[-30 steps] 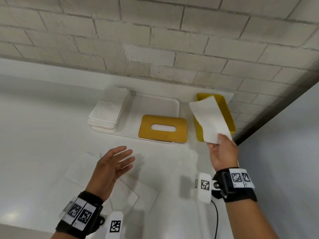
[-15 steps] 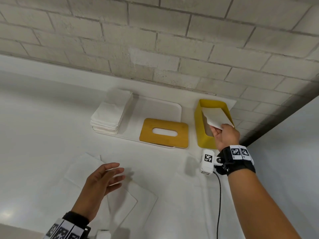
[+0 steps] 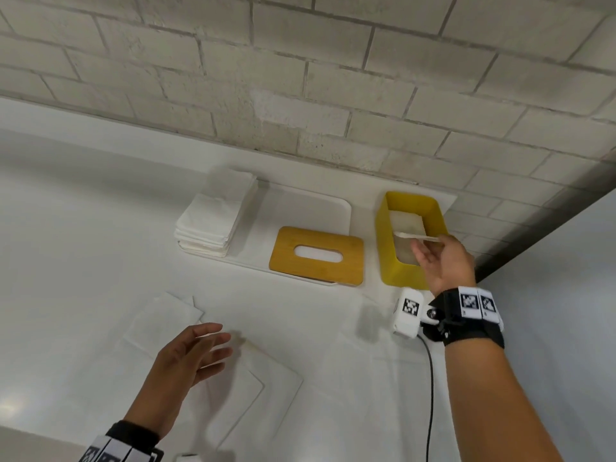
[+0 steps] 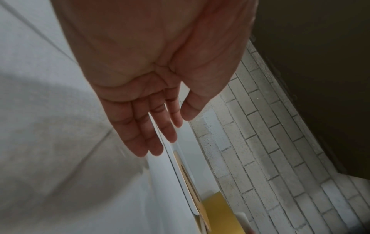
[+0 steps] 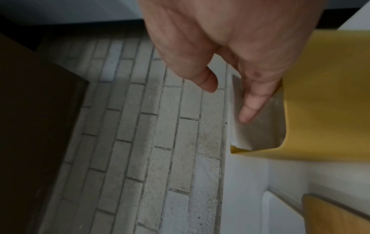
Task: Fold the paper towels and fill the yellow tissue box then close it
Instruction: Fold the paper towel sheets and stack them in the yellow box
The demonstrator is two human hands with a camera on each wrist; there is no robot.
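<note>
The open yellow tissue box [image 3: 400,278] stands at the back right with a folded towel [image 3: 407,221] lying inside. My right hand [image 3: 423,248] hovers over its near end, fingers straight. A second folded towel [image 3: 405,234] hangs level at the box's rim, against those fingers. In the right wrist view the thumb stands apart from that towel [image 5: 260,129], which lies behind the index finger inside the yellow wall [image 5: 320,95]. The wooden slotted lid [image 3: 286,258] lies flat left of the box. My left hand [image 3: 206,348] hovers open and empty above flat paper towels [image 3: 160,325].
A white tray [image 3: 316,208] holds the lid's far side and a stack of folded towels [image 3: 213,221] at its left. More flat sheets [image 3: 266,381] lie near the table's front. A brick wall runs behind; the table's right edge is just past the box.
My right hand carried the folded towel down into the box's mouth and its pinch has loosened. The towel now lies level at the rim. My left hand barely moved.
</note>
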